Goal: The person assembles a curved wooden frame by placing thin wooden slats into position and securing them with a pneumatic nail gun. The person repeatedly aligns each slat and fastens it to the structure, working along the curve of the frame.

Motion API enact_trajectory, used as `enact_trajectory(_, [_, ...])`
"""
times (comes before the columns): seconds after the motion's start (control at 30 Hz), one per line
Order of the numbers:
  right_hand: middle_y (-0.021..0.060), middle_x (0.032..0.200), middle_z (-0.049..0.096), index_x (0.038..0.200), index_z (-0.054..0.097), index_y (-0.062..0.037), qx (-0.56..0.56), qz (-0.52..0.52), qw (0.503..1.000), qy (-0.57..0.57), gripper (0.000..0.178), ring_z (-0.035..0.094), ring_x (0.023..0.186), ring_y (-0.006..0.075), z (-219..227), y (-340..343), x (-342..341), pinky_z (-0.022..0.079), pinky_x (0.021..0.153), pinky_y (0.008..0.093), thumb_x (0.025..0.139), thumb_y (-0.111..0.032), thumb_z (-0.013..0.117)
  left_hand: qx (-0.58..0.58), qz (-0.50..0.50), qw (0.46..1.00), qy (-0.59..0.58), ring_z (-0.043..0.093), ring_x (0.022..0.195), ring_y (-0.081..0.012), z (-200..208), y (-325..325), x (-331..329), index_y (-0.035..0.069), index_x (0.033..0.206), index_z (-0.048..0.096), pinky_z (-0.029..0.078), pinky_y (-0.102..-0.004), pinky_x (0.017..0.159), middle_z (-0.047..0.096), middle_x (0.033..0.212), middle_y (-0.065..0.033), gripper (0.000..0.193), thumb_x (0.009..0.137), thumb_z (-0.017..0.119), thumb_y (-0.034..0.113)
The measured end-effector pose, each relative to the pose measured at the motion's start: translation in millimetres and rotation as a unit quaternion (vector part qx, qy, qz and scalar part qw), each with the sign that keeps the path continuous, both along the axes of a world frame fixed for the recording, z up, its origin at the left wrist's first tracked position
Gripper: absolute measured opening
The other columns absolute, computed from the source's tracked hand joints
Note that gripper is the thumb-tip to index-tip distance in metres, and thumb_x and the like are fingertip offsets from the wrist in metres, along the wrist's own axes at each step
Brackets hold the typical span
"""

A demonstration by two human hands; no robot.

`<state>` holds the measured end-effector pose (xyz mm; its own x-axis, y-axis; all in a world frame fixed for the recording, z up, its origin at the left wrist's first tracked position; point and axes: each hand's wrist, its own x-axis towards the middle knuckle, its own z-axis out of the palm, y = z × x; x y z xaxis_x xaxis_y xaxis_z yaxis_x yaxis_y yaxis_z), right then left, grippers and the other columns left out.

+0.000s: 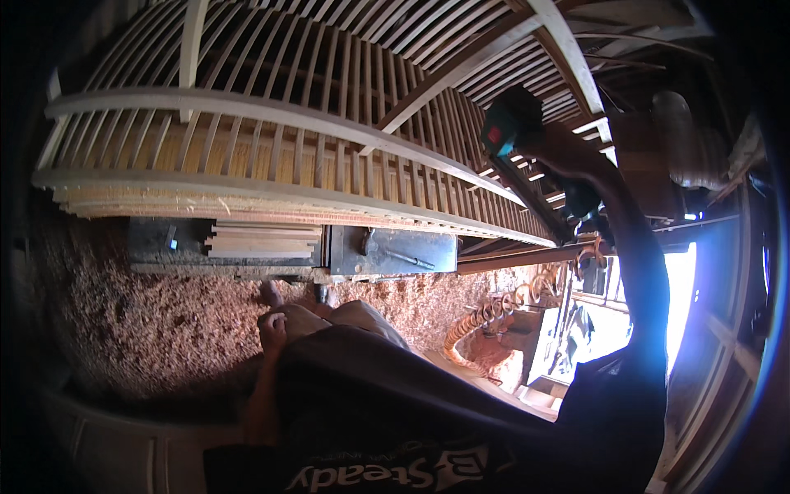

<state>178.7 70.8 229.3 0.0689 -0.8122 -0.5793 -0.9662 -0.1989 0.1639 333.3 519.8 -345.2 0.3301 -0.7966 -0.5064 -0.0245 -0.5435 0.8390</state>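
My right arm stretches up to the far right, its hand [568, 151] closed around a dark green and black power tool [512, 122] with a red mark, apparently an air nailer. An orange coiled hose [527, 295] runs near the tool's lower end. Shadow hides most of the fingers and grip. My left hand [273, 326] hangs low beside my thigh, fingers curled in; what they hold, if anything, is hidden. In front of me stands a large frame of pale wooden slats [271, 152]. The tool is at its right-hand part.
Below the slatted frame is a dark bench [346, 259], with stacked wood strips [263, 240] and a hammer [395, 253] on it. Wood shavings [164, 321] cover the floor around my feet. Bright light enters through an opening [676, 296] at the right.
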Motion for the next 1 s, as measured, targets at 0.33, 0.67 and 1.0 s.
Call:
enact_trajectory(0.33, [0.0153,0.073,0.068,0.100,0.069,-0.0030,-0.044,-0.252,0.965,-0.062,0.040,0.068,0.067,0.0260,-7,237,-158,0.052,0.065,0.0389,0.080,-0.037,0.070,-0.437,-0.032,0.890,-0.122,0.071,0.086,-0.0253,258,-184,0,-0.002,0.102,0.064,0.056,-0.0334,0.076,0.070,0.089,-0.0163,0.012,0.091,0.058,-0.002])
enact_trajectory(0.67, [0.0177,0.081,0.070,0.095,0.069,-0.0042,-0.038,-0.443,0.873,-0.197,0.038,0.070,0.079,0.0294,-187,360,-308,0.052,0.072,0.0424,0.077,-0.037,0.072,-0.330,-0.358,0.839,-0.244,0.063,0.109,-0.0335,370,-427,-142,-0.002,0.130,0.048,0.052,-0.0457,0.096,0.060,0.121,-0.0256,0.077,0.082,0.065,0.057])
enact_trajectory(1.0, [0.0217,0.093,0.070,0.106,0.066,-0.0013,-0.032,-0.470,0.839,-0.274,0.046,0.068,0.089,0.0358,-273,351,-459,0.052,0.074,0.0445,0.078,-0.038,0.069,-0.203,-0.228,0.910,-0.281,0.045,0.045,-0.0119,317,-449,-183,-0.001,0.094,0.057,0.034,-0.0277,0.036,0.065,0.079,-0.0127,0.053,0.092,0.055,0.052])
